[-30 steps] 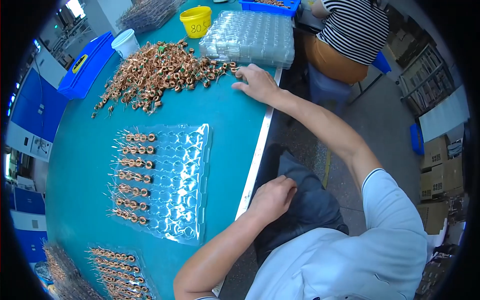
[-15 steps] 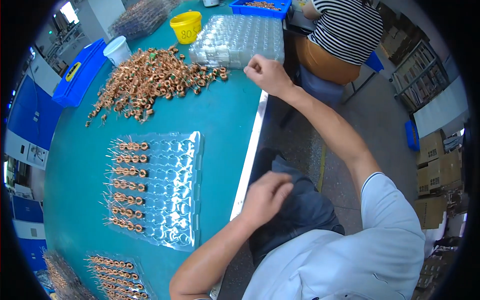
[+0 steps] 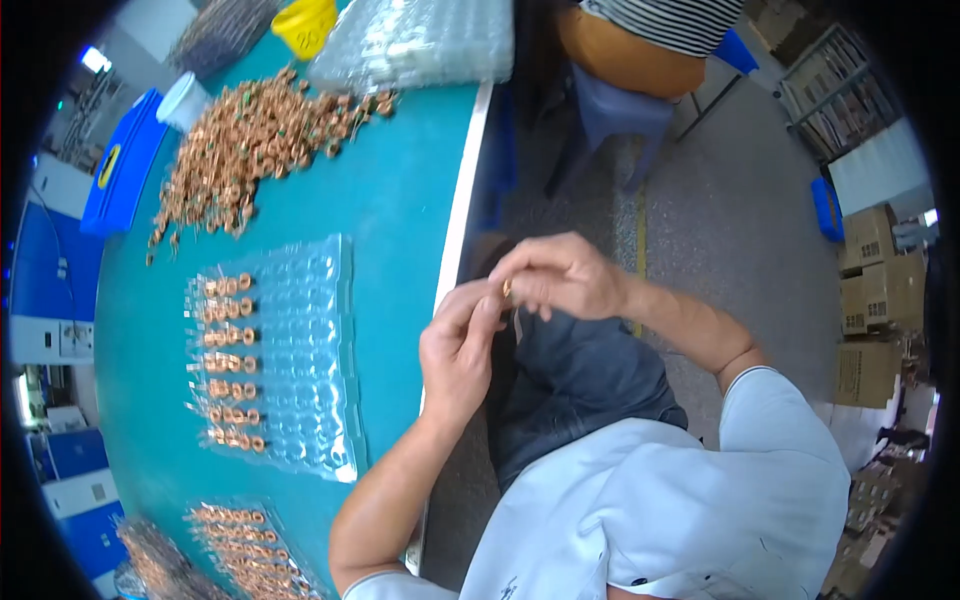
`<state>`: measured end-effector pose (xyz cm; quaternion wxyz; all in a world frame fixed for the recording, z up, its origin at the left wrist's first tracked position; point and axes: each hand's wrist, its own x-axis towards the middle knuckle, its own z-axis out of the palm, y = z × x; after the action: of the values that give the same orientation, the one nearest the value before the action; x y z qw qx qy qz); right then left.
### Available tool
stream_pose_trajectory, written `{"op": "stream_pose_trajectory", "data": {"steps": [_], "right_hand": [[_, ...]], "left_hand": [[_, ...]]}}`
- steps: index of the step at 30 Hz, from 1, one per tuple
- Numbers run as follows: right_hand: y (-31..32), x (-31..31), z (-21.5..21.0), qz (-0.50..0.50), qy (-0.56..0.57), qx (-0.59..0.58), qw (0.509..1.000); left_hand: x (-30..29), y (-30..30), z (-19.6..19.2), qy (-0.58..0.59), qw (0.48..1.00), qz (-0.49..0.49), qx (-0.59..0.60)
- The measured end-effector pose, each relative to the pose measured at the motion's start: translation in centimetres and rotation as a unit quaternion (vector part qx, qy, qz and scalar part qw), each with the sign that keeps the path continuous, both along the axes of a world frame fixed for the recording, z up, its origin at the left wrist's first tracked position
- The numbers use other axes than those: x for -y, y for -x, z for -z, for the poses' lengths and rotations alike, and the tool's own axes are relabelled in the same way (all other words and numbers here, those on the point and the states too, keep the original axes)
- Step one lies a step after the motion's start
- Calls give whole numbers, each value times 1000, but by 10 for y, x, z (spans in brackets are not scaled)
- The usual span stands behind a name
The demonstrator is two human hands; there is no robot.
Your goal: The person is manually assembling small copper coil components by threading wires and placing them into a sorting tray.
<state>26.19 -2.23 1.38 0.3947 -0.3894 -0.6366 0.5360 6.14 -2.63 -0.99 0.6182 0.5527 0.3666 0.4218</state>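
Coil: a small copper-coloured ring (image 3: pixel 507 288) lies at the fingertips of both hands, right of the tray (image 3: pixel 300 360) and past the table edge.
Right hand: thumb and fingers pinch the ring [hand at its right side] from the side farther from the tray; the right hand (image 3: pixel 565 280) is bent inward.
Left hand: the left hand (image 3: pixel 460 345) is nearer the tray, thumb and fingers drawn together just beside the ring (whether they grip it too, I cannot tell).
Edge: the white rim (image 3: pixel 462 190) of the table runs between the tray and the right hand; the left hand is close by it.
Room: green tabletop (image 3: pixel 395 240) shows between tray and rim, and between tray and pile.
Tray rows: seven short rows of coils (image 3: pixel 232 362) on its left side, clear pockets on its right.
Beyond the tray: the pile (image 3: pixel 240 140), with clear trays (image 3: pixel 430 45) to its right.
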Motion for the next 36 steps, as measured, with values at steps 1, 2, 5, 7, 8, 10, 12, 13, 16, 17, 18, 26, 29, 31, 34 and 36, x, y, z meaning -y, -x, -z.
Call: {"op": "stream_pose_trajectory", "data": {"steps": [1, 2, 5, 7, 8, 10, 12, 13, 16, 17, 18, 26, 29, 31, 34, 36], "right_hand": [[2, 2, 1, -15, 9, -19, 1000], [-4, -1, 4, -30, -7, -2, 1000], [-5, 4, 5, 3, -173, 58, 983], [-11, 4, 1, 26, -251, 145, 957], [-9, 6, 4, 36, -277, 160, 947], [-6, 6, 3, 37, -262, 157, 951], [0, 2, 7, 71, -310, 138, 938], [1, 3, 4, 73, -322, 148, 932], [2, 7, 4, 128, -336, 151, 921], [4, 11, 3, 159, -323, 146, 921], [2, 13, 5, 171, -309, 143, 924], [3, 19, 15, 145, -335, 108, 925], [-2, 17, 19, 119, -356, 139, 916], [-3, 19, 22, 104, -367, 157, 911], [-5, 23, 24, 108, -355, 161, 915], [-8, 19, 25, 105, -346, 163, 918]], "left_hand": [[1, 0, -1, -32, 999, -9, 2], [-1, -1, -1, -20, 1000, -8, -4], [3, 0, -3, -117, 991, -46, -53], [4, 3, -17, -213, 965, -69, -138], [4, 3, -16, -219, 963, -83, -135], [2, 3, -16, -220, 963, -88, -131], [-1, 4, -13, -222, 962, -97, -124], [-3, 4, -9, -247, 956, -104, -120], [0, -1, -9, -160, 979, -121, -33], [4, -1, -10, -66, 991, -119, 20], [5, -2, -8, -77, 989, -126, 15], [7, -4, -10, -129, 985, -13, -110], [7, 1, -12, -104, 987, -13, -118], [6, 3, -13, -98, 987, -14, -125], [4, 2, -16, -68, 986, 10, -150], [4, -4, -13, -100, 986, -8, -131]]}}
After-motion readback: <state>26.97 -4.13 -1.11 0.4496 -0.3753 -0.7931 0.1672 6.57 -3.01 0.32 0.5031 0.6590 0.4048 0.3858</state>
